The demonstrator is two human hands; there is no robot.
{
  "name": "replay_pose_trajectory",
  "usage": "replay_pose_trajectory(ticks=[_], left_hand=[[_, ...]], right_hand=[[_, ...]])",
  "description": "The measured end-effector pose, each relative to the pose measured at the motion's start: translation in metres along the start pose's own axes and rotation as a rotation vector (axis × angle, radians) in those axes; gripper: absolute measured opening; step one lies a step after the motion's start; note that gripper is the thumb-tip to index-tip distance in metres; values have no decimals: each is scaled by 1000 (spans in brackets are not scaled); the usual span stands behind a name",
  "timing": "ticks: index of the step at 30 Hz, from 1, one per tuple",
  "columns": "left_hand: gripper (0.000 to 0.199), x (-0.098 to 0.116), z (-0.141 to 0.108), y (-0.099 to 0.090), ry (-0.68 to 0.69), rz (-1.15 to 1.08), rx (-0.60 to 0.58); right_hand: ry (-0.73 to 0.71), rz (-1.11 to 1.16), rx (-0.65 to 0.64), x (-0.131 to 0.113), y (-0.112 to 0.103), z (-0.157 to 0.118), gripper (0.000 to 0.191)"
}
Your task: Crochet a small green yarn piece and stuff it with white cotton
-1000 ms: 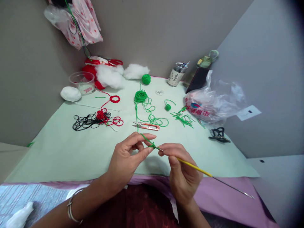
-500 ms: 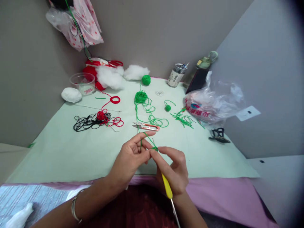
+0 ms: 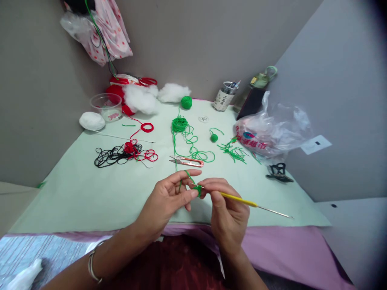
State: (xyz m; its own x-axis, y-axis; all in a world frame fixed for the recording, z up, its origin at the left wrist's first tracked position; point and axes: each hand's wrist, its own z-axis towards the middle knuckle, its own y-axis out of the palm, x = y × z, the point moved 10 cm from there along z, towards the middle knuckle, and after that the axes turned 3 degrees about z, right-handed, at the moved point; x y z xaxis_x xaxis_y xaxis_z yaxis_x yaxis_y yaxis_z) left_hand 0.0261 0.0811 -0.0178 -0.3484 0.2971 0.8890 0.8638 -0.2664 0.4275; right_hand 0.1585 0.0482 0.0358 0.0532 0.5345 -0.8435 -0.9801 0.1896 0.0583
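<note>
Crochet hook: yellow handle, thin metal shaft. Half a second ago it stood steeply, tail toward the person's lap; now it has swung back to lie nearly level, as it lay a second ago. Long axis runs left to right, sloping slightly down to the right; working tip points left into the green stitches, bare tail points right, out over the worktop edge. Judged: one pull through the loop is finished and the hook is set for another.

Right hand: closed on the hook, thumb and fingers pinching the handle near its front end.

Left hand: closed on the small green piece, pinching it at the hook's tip; forefinger stretched out with green yarn running over it.

Yarn feed: trails back to a loose green heap mid-worktop.

Thread snips: just beyond the hands.

Black and red cord tangle: far left.

Plastic bag: far right.
</note>
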Motion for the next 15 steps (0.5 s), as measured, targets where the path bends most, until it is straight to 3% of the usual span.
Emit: replay_pose_trajectory(ticks=[8, 11, 15], left_hand=[[68, -8, 4, 6, -110, -75, -51], [67, -6, 4, 5, -99, -60, -42], [49, 0, 2, 2, -49, -23, -36]], right_hand=[[-4, 35, -50, 0, 1, -4, 22], [69, 131, -17, 11, -1, -3, 21], [150, 201, 2, 22, -3, -3, 21]])
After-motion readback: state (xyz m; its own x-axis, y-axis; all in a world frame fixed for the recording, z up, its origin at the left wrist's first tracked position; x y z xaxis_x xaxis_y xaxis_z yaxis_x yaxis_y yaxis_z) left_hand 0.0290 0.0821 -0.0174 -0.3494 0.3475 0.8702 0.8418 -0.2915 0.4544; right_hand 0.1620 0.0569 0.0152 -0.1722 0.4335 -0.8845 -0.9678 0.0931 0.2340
